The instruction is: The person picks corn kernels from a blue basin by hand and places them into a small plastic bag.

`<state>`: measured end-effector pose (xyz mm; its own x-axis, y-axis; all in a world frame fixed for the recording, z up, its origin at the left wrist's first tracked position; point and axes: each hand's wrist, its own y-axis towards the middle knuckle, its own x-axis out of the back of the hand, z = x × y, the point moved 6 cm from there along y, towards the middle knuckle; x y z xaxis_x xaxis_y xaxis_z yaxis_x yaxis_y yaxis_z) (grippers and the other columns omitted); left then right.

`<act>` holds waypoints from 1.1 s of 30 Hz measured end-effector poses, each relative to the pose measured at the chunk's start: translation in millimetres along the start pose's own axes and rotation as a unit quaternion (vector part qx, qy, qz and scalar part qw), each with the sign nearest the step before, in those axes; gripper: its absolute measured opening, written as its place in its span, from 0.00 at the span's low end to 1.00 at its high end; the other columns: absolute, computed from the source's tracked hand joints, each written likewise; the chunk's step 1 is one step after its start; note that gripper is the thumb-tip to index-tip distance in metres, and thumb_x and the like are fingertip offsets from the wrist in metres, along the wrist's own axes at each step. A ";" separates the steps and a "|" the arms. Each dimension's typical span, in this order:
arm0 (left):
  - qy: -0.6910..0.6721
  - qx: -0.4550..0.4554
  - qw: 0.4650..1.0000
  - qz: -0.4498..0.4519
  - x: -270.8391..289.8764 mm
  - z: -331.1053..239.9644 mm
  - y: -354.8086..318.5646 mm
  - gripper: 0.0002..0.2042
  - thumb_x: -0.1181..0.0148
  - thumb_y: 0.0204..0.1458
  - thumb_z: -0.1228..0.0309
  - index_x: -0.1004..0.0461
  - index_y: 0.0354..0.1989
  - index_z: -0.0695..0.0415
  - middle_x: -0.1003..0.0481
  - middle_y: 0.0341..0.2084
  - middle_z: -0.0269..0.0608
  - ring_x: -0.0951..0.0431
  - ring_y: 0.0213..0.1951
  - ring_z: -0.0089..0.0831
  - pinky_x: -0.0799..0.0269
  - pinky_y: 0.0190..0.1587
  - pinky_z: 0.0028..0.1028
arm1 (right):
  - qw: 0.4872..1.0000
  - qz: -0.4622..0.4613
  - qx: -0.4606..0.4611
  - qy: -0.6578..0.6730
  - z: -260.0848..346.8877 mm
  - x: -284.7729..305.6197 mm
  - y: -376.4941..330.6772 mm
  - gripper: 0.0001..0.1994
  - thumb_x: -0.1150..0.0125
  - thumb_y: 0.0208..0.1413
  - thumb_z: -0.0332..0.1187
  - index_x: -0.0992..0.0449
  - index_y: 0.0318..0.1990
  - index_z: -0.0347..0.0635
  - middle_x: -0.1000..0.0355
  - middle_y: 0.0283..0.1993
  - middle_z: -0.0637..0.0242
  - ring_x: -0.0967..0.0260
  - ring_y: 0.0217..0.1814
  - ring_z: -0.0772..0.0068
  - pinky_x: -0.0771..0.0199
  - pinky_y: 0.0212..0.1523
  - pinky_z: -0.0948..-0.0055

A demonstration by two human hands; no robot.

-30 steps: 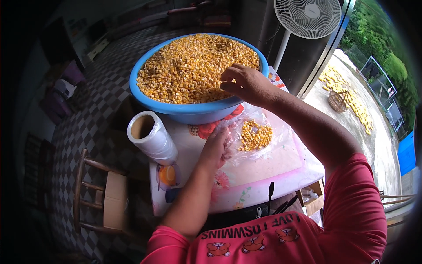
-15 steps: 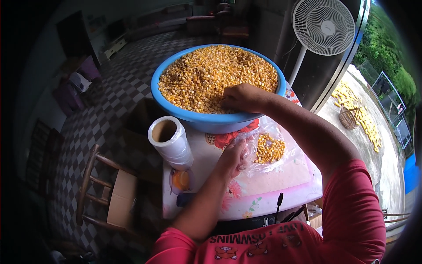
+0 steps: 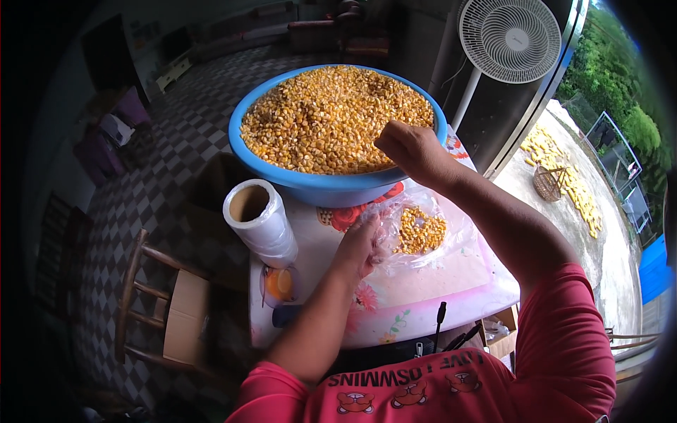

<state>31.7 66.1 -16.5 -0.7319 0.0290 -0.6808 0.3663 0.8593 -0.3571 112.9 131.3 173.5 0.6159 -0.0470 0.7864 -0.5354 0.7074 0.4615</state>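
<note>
A clear plastic bag (image 3: 451,243) lies on the table with a small heap of yellow corn kernels (image 3: 421,231) in it. My left hand (image 3: 363,247) is closed on the bag's left edge. Beyond it stands a wide blue basin (image 3: 310,185), heaped with loose corn kernels (image 3: 331,116). My right hand (image 3: 416,151) hangs over the basin's near right rim, above the kernels. Its fingers are curled together, and what is inside them is hidden. A white roll of plastic bags (image 3: 264,229) stands upright to the left of my left hand.
A flowered cloth covers the table (image 3: 451,278). An orange-and-clear item (image 3: 279,284) lies by the roll. A wooden chair (image 3: 134,303) with cardboard stands left. A white fan (image 3: 511,42) is at the back right. Outside, corn cobs (image 3: 578,190) and a basket (image 3: 549,183) lie on the ground.
My right hand has risen out of the corn and moved right to the basin's rim, fingers closed. My left hand keeps holding the bag. The whole view has shifted slightly.
</note>
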 end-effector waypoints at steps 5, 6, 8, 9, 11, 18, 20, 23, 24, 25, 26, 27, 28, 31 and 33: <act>0.003 -0.017 1.000 0.005 4.3 3.3 4.4 0.10 0.52 0.57 0.60 0.34 0.39 0.52 0.39 0.19 0.30 0.46 0.12 0.19 0.53 0.13 0.19 | 0.999 0.026 0.030 -0.024 5.9 2.1 -48.3 0.06 0.44 0.54 0.28 0.34 0.30 0.38 0.32 0.23 0.59 0.30 0.25 0.61 0.31 0.26 0.70; -0.005 -0.022 1.000 0.015 5.7 3.6 6.6 0.10 0.52 0.56 0.60 0.34 0.40 0.52 0.39 0.20 0.30 0.45 0.12 0.19 0.53 0.12 0.19 | 0.997 0.030 0.054 -0.043 10.3 -0.5 -55.9 0.06 0.44 0.53 0.28 0.35 0.29 0.39 0.32 0.23 0.59 0.30 0.25 0.60 0.32 0.25 0.69; -0.013 -0.028 0.999 0.027 6.1 4.6 8.4 0.10 0.52 0.56 0.60 0.33 0.40 0.52 0.38 0.20 0.30 0.44 0.12 0.19 0.53 0.12 0.19 | 0.992 0.040 0.089 -0.075 8.8 -11.5 -70.9 0.08 0.41 0.51 0.29 0.36 0.28 0.40 0.33 0.22 0.60 0.31 0.24 0.57 0.32 0.23 0.66; -0.021 -0.036 0.999 0.034 6.0 3.8 8.2 0.11 0.52 0.56 0.61 0.33 0.42 0.52 0.37 0.21 0.31 0.42 0.13 0.19 0.50 0.13 0.20 | 0.988 0.032 0.123 -0.091 8.5 -17.6 -76.5 0.12 0.41 0.50 0.35 0.38 0.25 0.42 0.36 0.18 0.57 0.34 0.20 0.55 0.33 0.20 0.64; -0.028 -0.045 0.998 0.042 6.8 4.1 11.3 0.11 0.51 0.56 0.61 0.32 0.43 0.52 0.35 0.22 0.31 0.39 0.14 0.20 0.48 0.13 0.20 | 0.986 0.037 0.129 -0.102 -1.2 -31.1 -87.8 0.12 0.41 0.50 0.35 0.37 0.25 0.43 0.37 0.16 0.59 0.35 0.18 0.56 0.34 0.19 0.64; -0.065 -0.069 0.994 0.054 0.9 1.9 13.0 0.15 0.55 0.58 0.66 0.33 0.51 0.59 0.28 0.44 0.41 0.28 0.46 0.33 0.31 0.49 0.35 | 0.984 0.084 0.103 -0.118 -28.4 -46.6 -99.7 0.10 0.42 0.48 0.36 0.35 0.26 0.42 0.34 0.23 0.60 0.33 0.27 0.56 0.31 0.29 0.62; -0.061 -0.064 0.995 0.056 2.9 1.9 13.3 0.16 0.55 0.58 0.66 0.34 0.51 0.59 0.28 0.44 0.42 0.28 0.46 0.33 0.31 0.49 0.35 | 0.985 0.087 0.091 -0.120 -30.9 -44.1 -99.6 0.07 0.43 0.47 0.34 0.33 0.27 0.41 0.33 0.27 0.61 0.33 0.31 0.57 0.31 0.33 0.63; -0.061 -0.067 0.994 0.068 1.0 2.8 14.1 0.16 0.55 0.58 0.66 0.34 0.52 0.59 0.28 0.44 0.42 0.27 0.45 0.33 0.30 0.47 0.35 | 0.984 0.077 0.094 -0.129 -34.6 -38.3 -101.5 0.05 0.42 0.46 0.30 0.31 0.29 0.41 0.32 0.29 0.61 0.33 0.33 0.58 0.30 0.34 0.64; -0.054 -0.071 0.994 0.067 2.3 2.8 14.9 0.16 0.55 0.58 0.66 0.34 0.52 0.59 0.28 0.44 0.42 0.27 0.44 0.33 0.30 0.46 0.34 | 0.984 0.078 0.094 -0.133 -35.4 -35.9 -101.4 0.05 0.42 0.46 0.27 0.30 0.31 0.40 0.32 0.30 0.62 0.33 0.34 0.59 0.30 0.35 0.65; -0.047 -0.075 0.994 0.066 3.3 2.6 15.3 0.16 0.55 0.58 0.66 0.34 0.52 0.59 0.28 0.43 0.42 0.27 0.43 0.33 0.30 0.45 0.34 | 0.984 0.077 0.093 -0.132 -35.1 -32.9 -100.2 0.05 0.42 0.46 0.27 0.30 0.31 0.40 0.32 0.30 0.62 0.33 0.34 0.59 0.30 0.35 0.65; -0.047 -0.075 0.994 0.066 2.3 2.9 15.1 0.16 0.55 0.58 0.66 0.34 0.52 0.59 0.28 0.43 0.42 0.27 0.43 0.33 0.30 0.45 0.34 | 0.984 0.067 0.101 -0.133 -31.4 -27.5 -98.0 0.05 0.42 0.46 0.26 0.30 0.31 0.40 0.32 0.30 0.62 0.34 0.34 0.59 0.30 0.34 0.65; -0.043 -0.080 0.994 0.058 1.3 2.5 14.6 0.17 0.54 0.57 0.64 0.34 0.52 0.58 0.27 0.40 0.39 0.27 0.38 0.29 0.29 0.39 0.30 | 0.983 0.056 0.109 -0.133 -26.4 -22.0 -95.8 0.05 0.42 0.46 0.26 0.30 0.31 0.40 0.32 0.30 0.62 0.34 0.35 0.59 0.30 0.34 0.66; -0.040 -0.086 0.994 0.049 1.7 2.1 14.3 0.17 0.52 0.57 0.63 0.34 0.52 0.58 0.26 0.36 0.37 0.26 0.33 0.26 0.29 0.34 0.26 | 0.987 0.041 0.102 -0.121 -21.1 -15.2 -93.1 0.05 0.43 0.46 0.24 0.30 0.32 0.38 0.33 0.29 0.62 0.33 0.33 0.60 0.30 0.33 0.69; 0.012 -0.032 0.996 0.080 9.4 5.1 10.9 0.17 0.49 0.55 0.59 0.32 0.50 0.54 0.29 0.26 0.30 0.32 0.21 0.19 0.39 0.19 0.19 | 0.998 -0.014 0.050 -0.018 -5.5 8.8 -79.5 0.05 0.43 0.47 0.22 0.30 0.32 0.37 0.33 0.29 0.61 0.32 0.31 0.62 0.31 0.31 0.71; -0.004 -0.063 0.998 0.024 4.7 3.2 11.2 0.16 0.47 0.54 0.57 0.31 0.48 0.50 0.34 0.21 0.26 0.39 0.15 0.15 0.51 0.13 0.17 | 0.996 -0.041 0.069 -0.028 8.7 20.1 -61.3 0.03 0.44 0.50 0.23 0.30 0.34 0.38 0.32 0.30 0.61 0.31 0.31 0.63 0.31 0.31 0.71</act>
<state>34.3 74.2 -25.7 -0.7102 0.0686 -0.7007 0.3253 0.9146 -0.2403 153.1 80.8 164.6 0.6294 -0.1433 0.7637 -0.5609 0.5964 0.5742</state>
